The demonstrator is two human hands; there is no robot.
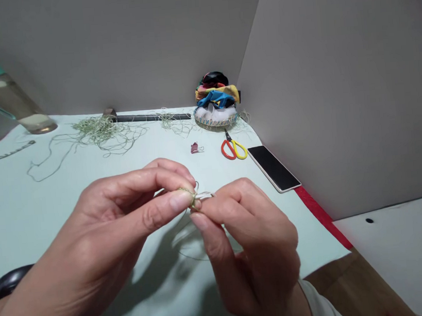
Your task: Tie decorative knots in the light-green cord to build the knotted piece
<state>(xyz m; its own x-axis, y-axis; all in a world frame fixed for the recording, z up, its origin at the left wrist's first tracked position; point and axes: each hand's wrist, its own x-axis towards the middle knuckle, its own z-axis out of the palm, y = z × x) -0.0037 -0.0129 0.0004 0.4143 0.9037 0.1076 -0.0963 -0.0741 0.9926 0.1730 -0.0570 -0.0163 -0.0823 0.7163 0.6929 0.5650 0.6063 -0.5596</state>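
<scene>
Pinching a green thread coil (188, 197), left hand (107, 229), right hand (249, 242)

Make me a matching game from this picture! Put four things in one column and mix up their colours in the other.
Things:
1. scissors
2. smartphone
3. bottle
4. tangled thread

Colours:
A. black screen
B. teal lid
C. red and yellow handles
D. pale green strands

Right pairs: 1-C, 2-A, 3-B, 4-D
</scene>
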